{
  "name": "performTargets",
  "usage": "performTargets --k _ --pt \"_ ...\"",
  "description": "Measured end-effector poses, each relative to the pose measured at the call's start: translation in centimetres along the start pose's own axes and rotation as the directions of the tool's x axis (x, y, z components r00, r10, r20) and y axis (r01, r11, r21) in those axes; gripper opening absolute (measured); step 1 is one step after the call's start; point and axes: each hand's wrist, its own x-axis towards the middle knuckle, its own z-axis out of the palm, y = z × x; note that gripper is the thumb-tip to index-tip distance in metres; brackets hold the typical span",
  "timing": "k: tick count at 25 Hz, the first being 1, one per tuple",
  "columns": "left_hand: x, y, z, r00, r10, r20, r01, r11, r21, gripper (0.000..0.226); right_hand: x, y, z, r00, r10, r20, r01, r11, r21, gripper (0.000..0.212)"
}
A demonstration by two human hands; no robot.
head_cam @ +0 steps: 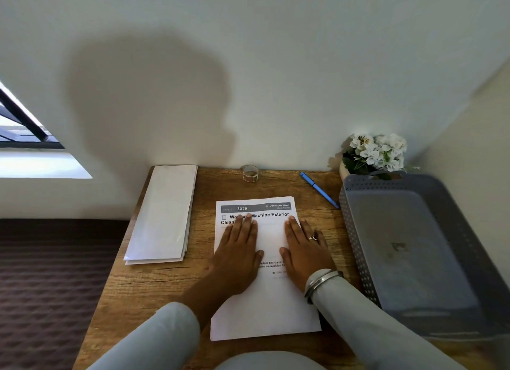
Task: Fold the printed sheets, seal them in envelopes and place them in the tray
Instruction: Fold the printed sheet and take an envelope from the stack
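A stack of printed sheets (269,309) lies flat in the middle of the wooden desk (154,286), its heading at the far end. My left hand (237,253) rests palm down on the left half of the top sheet, fingers straight. My right hand (303,251), wearing a ring and bangles, lies flat on the right half, its outer fingers reaching past the paper's edge. A pile of long white envelopes (162,215) sits on the desk's left side. The grey perforated tray (414,248) stands on the right with nothing in it.
A small roll of tape (250,173) stands at the back by the wall. A blue pen (318,189) lies between the sheets and the tray. A pot of white flowers (372,155) sits behind the tray. The desk's left edge drops to dark flooring.
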Motion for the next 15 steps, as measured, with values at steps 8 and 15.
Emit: performTargets --k 8,15 --pt "-2.6 -3.4 1.4 0.991 -0.117 -0.068 0.119 0.993 0.027 0.08 0.2 -0.6 0.3 0.999 0.031 -0.038 -0.034 0.996 -0.083 0.07" --pt "-2.6 -3.4 1.2 0.992 -0.11 -0.062 0.112 0.993 0.027 0.08 0.2 -4.5 0.8 0.979 -0.204 -0.015 0.204 0.979 -0.003 0.065"
